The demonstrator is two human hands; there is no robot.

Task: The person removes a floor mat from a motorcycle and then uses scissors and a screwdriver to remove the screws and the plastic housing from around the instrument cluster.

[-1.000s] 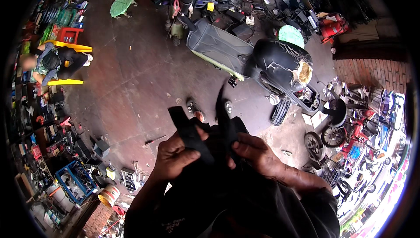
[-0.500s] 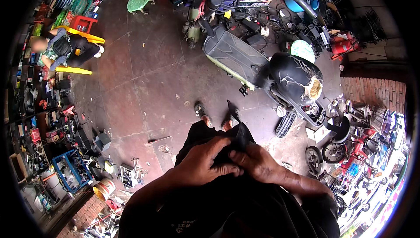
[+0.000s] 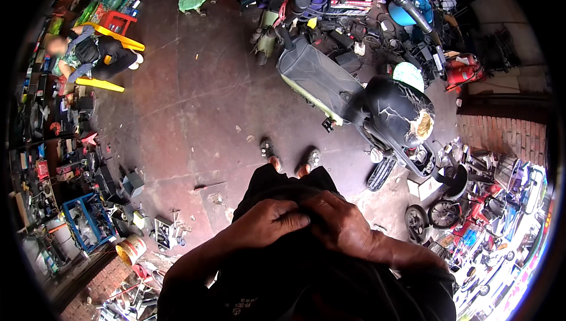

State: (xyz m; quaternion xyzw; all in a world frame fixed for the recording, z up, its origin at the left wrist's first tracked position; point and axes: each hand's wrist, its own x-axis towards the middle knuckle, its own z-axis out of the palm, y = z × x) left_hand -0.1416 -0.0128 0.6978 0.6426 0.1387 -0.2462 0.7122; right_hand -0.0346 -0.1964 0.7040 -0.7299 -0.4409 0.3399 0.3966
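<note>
Both of my hands are close together in front of my waist, against my black clothing [image 3: 300,247]. My left hand [image 3: 270,219] is closed, with its thumb lying across and its fingers curled into the dark cloth. Beside it, my right hand [image 3: 342,222] is bent over at the knuckles, its fingertips tucked into the same black cloth. Dark fabric hides the fingertips, and I cannot make out whether it belongs to the shirt or the shorts. My two shoes [image 3: 312,157] stand on the floor beyond.
An electric scooter with a grey footboard [image 3: 321,67] and a torn black seat [image 3: 396,109] stands ahead right. A person [image 3: 88,53] sits on a yellow chair at far left. Parts, a blue crate [image 3: 88,221] and a bucket [image 3: 131,249] line the left; wheels [image 3: 443,213] lie right.
A black flap of cloth that stuck up between my hands has dropped from sight. My right hand has turned over and moved in beside the left at the waist.
</note>
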